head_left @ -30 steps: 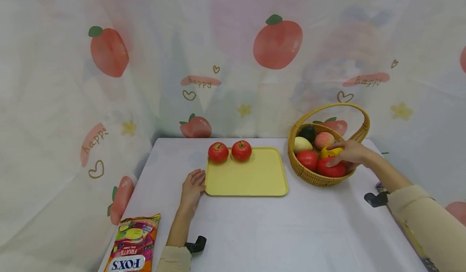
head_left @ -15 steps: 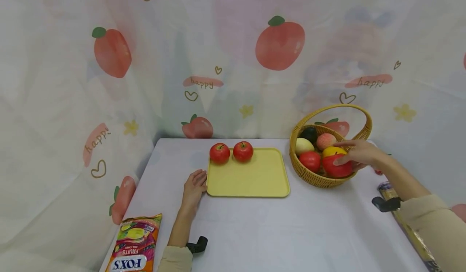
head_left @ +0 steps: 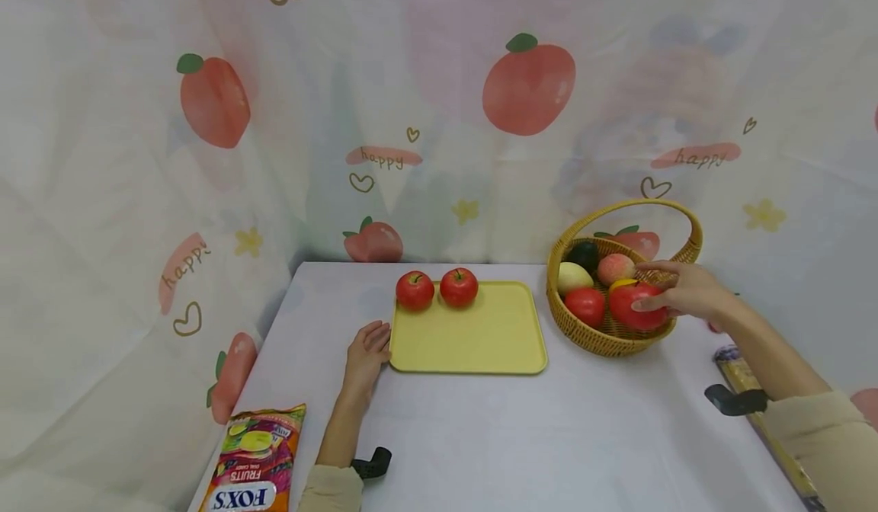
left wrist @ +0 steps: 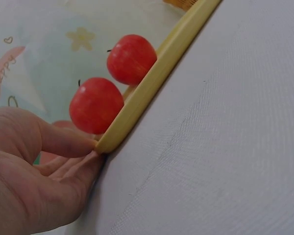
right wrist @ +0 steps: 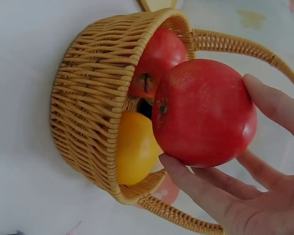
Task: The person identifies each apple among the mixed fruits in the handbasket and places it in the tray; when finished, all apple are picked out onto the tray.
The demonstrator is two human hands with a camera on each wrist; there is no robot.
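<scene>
My right hand (head_left: 693, 289) grips a red apple (right wrist: 206, 113) at the near right of the wicker basket (right wrist: 90, 93), thumb and fingers spread round it. In the right wrist view the apple is up at the rim, in front of a yellow fruit (right wrist: 136, 148) and another red apple (right wrist: 159, 61). My left hand (left wrist: 39, 171) pinches the corner of the yellow tray (left wrist: 142, 100), thumb at the rim and fingers below. Two red apples, one left (head_left: 414, 291) and one right (head_left: 459, 287), sit at the tray's far left.
The basket also holds a peach (head_left: 616, 268), a pale round fruit (head_left: 573, 277) and a dark green fruit (head_left: 584, 255); its handle arches above. A candy bag (head_left: 255, 459) lies front left, and a long packet (head_left: 775, 428) by the right edge.
The red apple in my right hand has risen from among the fruit, now covering much of the yellow one in the head view. My left hand stays at the tray.
</scene>
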